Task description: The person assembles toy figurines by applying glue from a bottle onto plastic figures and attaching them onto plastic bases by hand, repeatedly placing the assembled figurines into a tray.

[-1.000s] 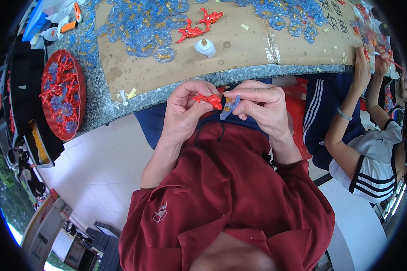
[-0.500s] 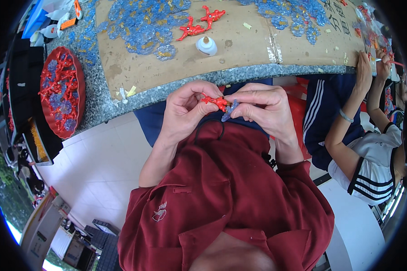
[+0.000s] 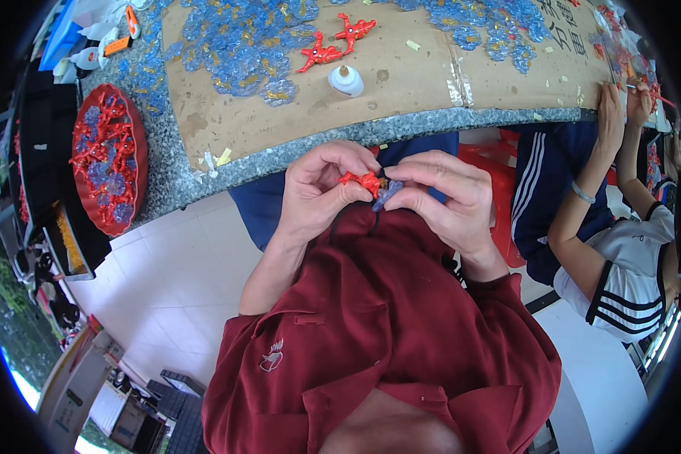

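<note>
Over my lap, just off the table edge, my left hand (image 3: 331, 181) pinches a small red plastic figure (image 3: 365, 182) between thumb and fingers. My right hand (image 3: 445, 195) grips a translucent blue plastic piece (image 3: 387, 195) by its edge. The two parts touch, and fingertips hide the spot where they meet. On the cardboard beyond lie two more red figures (image 3: 353, 32), close together. Near them stands a white squeeze bottle (image 3: 346, 80) with a brownish tip. Many translucent blue pieces (image 3: 242, 45) with yellowish centres are heaped at the back.
A red scalloped tray (image 3: 139, 163) of red figures and blue pieces sits at the table's left end. Flattened cardboard (image 3: 408, 98) covers the granite table (image 3: 170, 178). Orange-handled cutters (image 3: 117, 47) lie far left. At right, a co-worker's arm (image 3: 583, 189) reaches the table.
Both hands have shifted slightly right and down in the picture, still holding the red figure and blue piece together. The blue piece is tilted a little differently.
</note>
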Tool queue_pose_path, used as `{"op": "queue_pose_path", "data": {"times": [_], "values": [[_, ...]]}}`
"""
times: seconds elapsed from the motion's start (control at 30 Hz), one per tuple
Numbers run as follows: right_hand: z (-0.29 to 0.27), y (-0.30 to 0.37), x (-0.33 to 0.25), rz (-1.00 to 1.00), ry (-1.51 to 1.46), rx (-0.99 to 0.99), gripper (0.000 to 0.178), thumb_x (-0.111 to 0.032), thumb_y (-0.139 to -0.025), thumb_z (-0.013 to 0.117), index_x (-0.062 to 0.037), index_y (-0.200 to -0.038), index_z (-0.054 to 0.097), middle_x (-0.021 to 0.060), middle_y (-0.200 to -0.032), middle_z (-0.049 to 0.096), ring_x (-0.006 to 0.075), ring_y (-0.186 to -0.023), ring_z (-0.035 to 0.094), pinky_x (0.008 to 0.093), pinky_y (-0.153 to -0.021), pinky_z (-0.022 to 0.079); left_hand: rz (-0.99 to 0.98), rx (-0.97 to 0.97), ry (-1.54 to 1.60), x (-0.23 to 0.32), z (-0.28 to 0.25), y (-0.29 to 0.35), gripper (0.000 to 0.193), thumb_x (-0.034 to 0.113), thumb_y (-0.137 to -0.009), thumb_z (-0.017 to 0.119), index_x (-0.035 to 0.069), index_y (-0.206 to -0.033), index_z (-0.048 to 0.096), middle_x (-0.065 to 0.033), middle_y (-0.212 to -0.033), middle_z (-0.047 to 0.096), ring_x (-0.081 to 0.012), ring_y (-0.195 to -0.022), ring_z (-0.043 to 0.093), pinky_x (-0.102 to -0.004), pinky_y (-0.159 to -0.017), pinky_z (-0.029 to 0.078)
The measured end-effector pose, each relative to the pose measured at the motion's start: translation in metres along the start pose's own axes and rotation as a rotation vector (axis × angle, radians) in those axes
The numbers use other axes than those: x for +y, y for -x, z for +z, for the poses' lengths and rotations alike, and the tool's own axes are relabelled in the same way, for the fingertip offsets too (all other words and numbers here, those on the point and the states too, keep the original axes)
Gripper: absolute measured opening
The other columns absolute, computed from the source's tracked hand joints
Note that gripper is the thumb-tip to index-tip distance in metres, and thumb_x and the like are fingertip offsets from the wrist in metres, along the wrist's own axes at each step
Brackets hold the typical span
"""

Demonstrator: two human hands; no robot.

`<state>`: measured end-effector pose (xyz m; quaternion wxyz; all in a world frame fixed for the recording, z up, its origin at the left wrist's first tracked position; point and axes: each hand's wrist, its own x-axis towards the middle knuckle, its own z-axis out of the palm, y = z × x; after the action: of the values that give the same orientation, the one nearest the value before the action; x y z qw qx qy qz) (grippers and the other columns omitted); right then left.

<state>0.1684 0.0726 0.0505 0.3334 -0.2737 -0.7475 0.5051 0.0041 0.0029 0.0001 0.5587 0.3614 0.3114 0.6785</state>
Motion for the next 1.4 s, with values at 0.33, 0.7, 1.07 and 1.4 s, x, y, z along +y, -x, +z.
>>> {"op": "queue_pose_path", "data": {"times": [0.33,0.7,1.07,1.4], "values": [[0.011,0.003,-0.001,-0.114,0.028,0.062,0.023,-0.006,-0.061,0.073,0.0,-0.079,0.062,0.0108,-0.074,0.062,0.0233,-0.066,0.061,0.0284,-0.057,0.048,0.058,-0.055,0.177,-0.014,-0.005,0.0,0.02,0.003,-0.07,0.069,0.004,-0.085,0.056,-0.0116,-0.093,0.059,-0.0267,-0.094,0.056,-0.0372,-0.081,0.047],[0.008,0.001,0.009,-0.258,0.077,0.019,0.023,-0.007,-0.061,0.073,0.0014,-0.078,0.061,0.0113,-0.073,0.061,0.0233,-0.063,0.06,0.0293,-0.055,0.048,0.067,-0.107,-0.109,0.002,-0.008,-0.005,0.017,0.002,-0.067,0.07,0.002,-0.081,0.06,-0.0108,-0.086,0.061,-0.0237,-0.085,0.057,-0.036,-0.074,0.047],[0.004,0.002,0.02,-0.301,-0.021,-0.016,0.025,-0.006,-0.059,0.073,0.0009,-0.079,0.061,0.0116,-0.073,0.061,0.0233,-0.063,0.061,0.0288,-0.054,0.048,0.16,-0.12,-0.374,0.009,0.0,-0.01,0.017,-0.003,-0.06,0.068,0.003,-0.074,0.061,-0.0079,-0.078,0.063,-0.022,-0.075,0.059,-0.0338,-0.07,0.045],[0.009,-0.006,0.026,-0.248,-0.163,-0.035,0.021,-0.001,-0.059,0.073,0.0006,-0.077,0.061,0.0105,-0.073,0.062,0.023,-0.065,0.061,0.0287,-0.058,0.049,0.144,-0.064,-0.559,0.03,0.007,-0.011,0.015,-0.003,-0.061,0.068,0.003,-0.074,0.062,-0.0064,-0.074,0.063,-0.0191,-0.072,0.06,-0.0296,-0.07,0.046]]}}
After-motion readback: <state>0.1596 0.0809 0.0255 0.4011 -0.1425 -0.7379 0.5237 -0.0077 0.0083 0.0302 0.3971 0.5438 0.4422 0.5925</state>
